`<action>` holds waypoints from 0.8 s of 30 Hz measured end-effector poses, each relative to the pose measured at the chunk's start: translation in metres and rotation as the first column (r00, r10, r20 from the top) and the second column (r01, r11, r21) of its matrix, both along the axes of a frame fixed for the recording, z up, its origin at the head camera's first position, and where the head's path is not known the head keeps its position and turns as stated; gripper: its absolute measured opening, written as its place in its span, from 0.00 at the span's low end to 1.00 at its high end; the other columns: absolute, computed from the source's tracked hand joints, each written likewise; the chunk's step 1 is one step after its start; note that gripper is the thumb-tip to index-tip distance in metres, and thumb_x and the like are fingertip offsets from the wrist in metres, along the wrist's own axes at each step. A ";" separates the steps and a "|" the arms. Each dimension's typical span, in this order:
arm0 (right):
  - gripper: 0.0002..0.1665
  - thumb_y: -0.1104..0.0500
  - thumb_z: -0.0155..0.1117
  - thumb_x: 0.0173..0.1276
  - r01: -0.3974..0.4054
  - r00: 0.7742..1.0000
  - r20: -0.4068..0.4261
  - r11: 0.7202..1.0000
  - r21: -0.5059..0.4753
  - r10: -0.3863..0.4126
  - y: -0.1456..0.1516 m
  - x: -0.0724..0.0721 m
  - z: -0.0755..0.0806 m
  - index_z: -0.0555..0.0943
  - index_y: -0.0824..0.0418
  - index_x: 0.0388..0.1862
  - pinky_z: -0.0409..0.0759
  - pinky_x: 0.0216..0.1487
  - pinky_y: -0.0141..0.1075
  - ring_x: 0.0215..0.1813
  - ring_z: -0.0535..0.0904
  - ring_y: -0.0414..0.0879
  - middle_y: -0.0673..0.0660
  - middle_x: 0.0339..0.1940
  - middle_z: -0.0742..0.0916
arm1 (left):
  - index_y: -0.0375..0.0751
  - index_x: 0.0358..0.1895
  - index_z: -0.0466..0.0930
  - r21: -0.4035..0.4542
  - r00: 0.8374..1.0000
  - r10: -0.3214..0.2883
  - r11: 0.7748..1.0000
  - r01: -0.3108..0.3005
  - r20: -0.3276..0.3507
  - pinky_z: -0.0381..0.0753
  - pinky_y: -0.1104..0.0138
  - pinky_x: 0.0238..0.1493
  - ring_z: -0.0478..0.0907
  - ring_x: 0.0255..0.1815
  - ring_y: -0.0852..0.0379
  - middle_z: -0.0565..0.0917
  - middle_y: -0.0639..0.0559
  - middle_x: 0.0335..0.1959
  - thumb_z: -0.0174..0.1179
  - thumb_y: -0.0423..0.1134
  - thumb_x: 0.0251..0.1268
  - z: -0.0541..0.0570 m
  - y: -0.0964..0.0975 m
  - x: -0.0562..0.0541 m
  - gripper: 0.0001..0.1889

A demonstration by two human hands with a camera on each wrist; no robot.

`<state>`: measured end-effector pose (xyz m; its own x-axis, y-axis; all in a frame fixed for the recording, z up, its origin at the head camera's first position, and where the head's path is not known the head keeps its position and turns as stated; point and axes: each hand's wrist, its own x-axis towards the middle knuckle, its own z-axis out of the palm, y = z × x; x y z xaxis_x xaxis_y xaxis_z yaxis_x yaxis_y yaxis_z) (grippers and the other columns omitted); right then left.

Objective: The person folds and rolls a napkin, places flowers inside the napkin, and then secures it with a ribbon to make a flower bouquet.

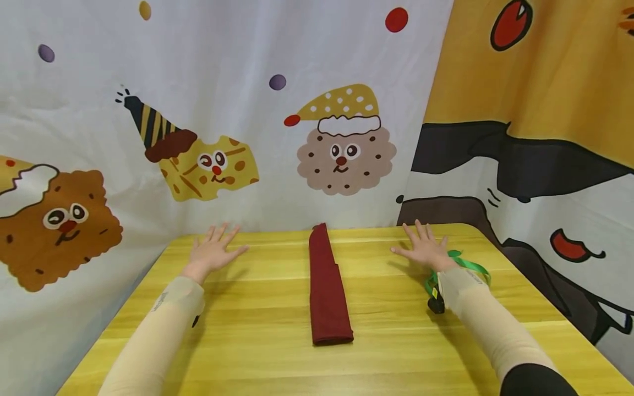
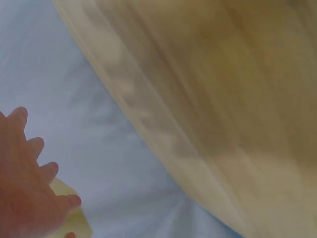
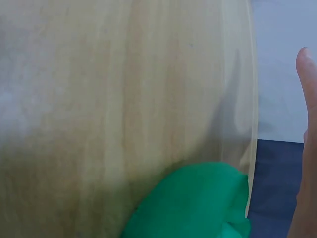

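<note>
A long, narrow folded dark red cloth lies lengthwise on the table, between the two hands. To its left the left hand is spread over the far part of the table, holding nothing; in the left wrist view its fingers are splayed. On the other side the right hand, also spread, holds nothing. Beside the right wrist is a green ribbon-like thing with a small black piece; the sleeve partly hides it. In the right wrist view a green surface shows close below the hand.
The wooden table ends at a white curtain printed with cartoon biscuits and cheese. A yellow, black and white printed curtain hangs along the right side. Light sleeves cover both forearms.
</note>
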<state>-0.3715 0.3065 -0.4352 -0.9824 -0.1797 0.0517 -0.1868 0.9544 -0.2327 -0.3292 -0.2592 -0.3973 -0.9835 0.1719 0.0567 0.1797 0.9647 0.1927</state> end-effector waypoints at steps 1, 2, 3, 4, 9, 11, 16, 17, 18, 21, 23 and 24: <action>0.60 0.20 0.42 0.62 -0.005 1.000 0.001 1.000 -0.003 0.005 0.001 -0.001 0.000 0.44 0.55 0.80 0.24 0.55 0.76 0.75 0.32 0.71 0.67 0.78 0.40 | 0.54 0.79 0.44 -0.001 1.000 0.009 1.000 -0.009 -0.002 0.27 0.31 0.62 0.33 0.75 0.31 0.40 0.38 0.78 0.36 0.73 0.66 -0.002 -0.003 0.000 0.44; 0.60 0.20 0.42 0.62 -0.007 1.000 0.004 1.000 -0.004 0.007 0.001 -0.001 0.001 0.44 0.55 0.80 0.23 0.54 0.77 0.74 0.31 0.71 0.67 0.78 0.40 | 0.54 0.79 0.44 0.002 1.000 0.019 1.000 -0.019 0.000 0.27 0.31 0.62 0.33 0.75 0.31 0.40 0.38 0.78 0.36 0.73 0.67 -0.003 -0.006 0.000 0.43; 0.60 0.20 0.41 0.62 -0.004 1.000 0.008 1.000 0.001 0.004 0.001 -0.002 0.001 0.43 0.55 0.80 0.24 0.55 0.77 0.74 0.31 0.71 0.67 0.78 0.40 | 0.54 0.79 0.44 0.002 1.000 0.025 1.000 -0.025 0.005 0.27 0.31 0.62 0.33 0.75 0.31 0.40 0.38 0.78 0.36 0.73 0.66 -0.005 -0.009 0.000 0.44; 0.60 0.19 0.40 0.62 0.001 1.000 0.011 1.000 0.009 -0.001 0.001 -0.002 0.002 0.43 0.54 0.80 0.24 0.55 0.76 0.75 0.31 0.70 0.66 0.78 0.39 | 0.54 0.79 0.44 -0.002 0.999 0.033 0.999 -0.033 0.010 0.28 0.31 0.62 0.33 0.75 0.31 0.40 0.38 0.78 0.36 0.74 0.66 -0.006 -0.011 0.001 0.44; 0.60 0.20 0.42 0.62 0.009 1.000 0.027 1.000 0.002 -0.009 -0.001 -0.001 0.007 0.44 0.56 0.80 0.24 0.55 0.77 0.74 0.31 0.71 0.67 0.78 0.41 | 0.52 0.79 0.44 -0.004 0.998 0.059 0.998 -0.059 0.035 0.28 0.30 0.61 0.34 0.74 0.29 0.41 0.36 0.77 0.37 0.75 0.65 -0.007 -0.023 0.006 0.46; 0.59 0.21 0.43 0.63 0.005 1.000 0.027 1.000 -0.005 -0.005 0.000 -0.001 0.009 0.45 0.57 0.80 0.24 0.54 0.77 0.74 0.32 0.73 0.69 0.78 0.42 | 0.51 0.79 0.45 -0.008 0.997 0.062 0.998 -0.062 0.036 0.28 0.29 0.61 0.34 0.74 0.28 0.42 0.35 0.77 0.37 0.75 0.64 -0.006 -0.026 0.007 0.47; 0.61 0.20 0.43 0.61 0.012 0.999 0.042 1.000 0.016 -0.013 0.001 -0.002 0.007 0.43 0.56 0.80 0.24 0.54 0.77 0.74 0.32 0.73 0.69 0.78 0.42 | 0.52 0.79 0.43 -0.015 0.997 0.061 0.998 -0.061 0.039 0.27 0.30 0.61 0.33 0.74 0.28 0.40 0.36 0.77 0.36 0.77 0.62 -0.005 -0.029 0.007 0.48; 0.62 0.19 0.43 0.61 0.016 0.999 0.042 1.000 0.021 -0.017 0.002 -0.002 0.006 0.43 0.56 0.80 0.25 0.54 0.77 0.74 0.32 0.73 0.68 0.78 0.42 | 0.52 0.79 0.43 -0.013 0.998 0.059 0.998 -0.059 0.037 0.27 0.30 0.61 0.33 0.74 0.28 0.40 0.36 0.77 0.36 0.78 0.61 -0.004 -0.029 0.007 0.49; 0.62 0.19 0.44 0.60 0.017 0.999 0.042 1.000 0.019 -0.018 0.002 -0.002 0.006 0.43 0.55 0.80 0.24 0.54 0.77 0.74 0.32 0.73 0.68 0.78 0.42 | 0.52 0.79 0.43 -0.009 0.998 0.061 0.998 -0.060 0.035 0.27 0.30 0.61 0.32 0.74 0.28 0.40 0.36 0.77 0.37 0.78 0.61 -0.004 -0.029 0.007 0.49; 0.64 0.18 0.46 0.58 0.020 0.999 0.038 1.000 0.014 -0.020 0.003 -0.002 0.004 0.42 0.55 0.80 0.24 0.54 0.77 0.74 0.34 0.74 0.68 0.78 0.42 | 0.52 0.79 0.42 0.001 0.998 0.060 0.998 -0.061 0.027 0.25 0.30 0.61 0.31 0.74 0.28 0.38 0.36 0.77 0.38 0.77 0.61 -0.003 -0.028 0.006 0.49; 0.65 0.18 0.46 0.57 0.019 0.999 0.039 1.000 0.015 -0.020 0.003 -0.001 0.004 0.42 0.54 0.80 0.24 0.54 0.77 0.74 0.34 0.74 0.68 0.78 0.43 | 0.52 0.79 0.42 -0.002 0.998 0.062 0.998 -0.062 0.028 0.25 0.30 0.61 0.30 0.74 0.28 0.37 0.36 0.78 0.38 0.77 0.62 -0.004 -0.027 0.006 0.49; 0.65 0.18 0.47 0.57 0.015 0.999 0.040 1.000 0.007 -0.015 0.004 -0.001 0.005 0.42 0.54 0.80 0.24 0.54 0.77 0.73 0.34 0.74 0.68 0.78 0.43 | 0.52 0.79 0.41 -0.002 0.997 0.064 0.998 -0.064 0.031 0.25 0.31 0.61 0.30 0.74 0.29 0.36 0.37 0.78 0.38 0.77 0.61 -0.004 -0.027 0.005 0.49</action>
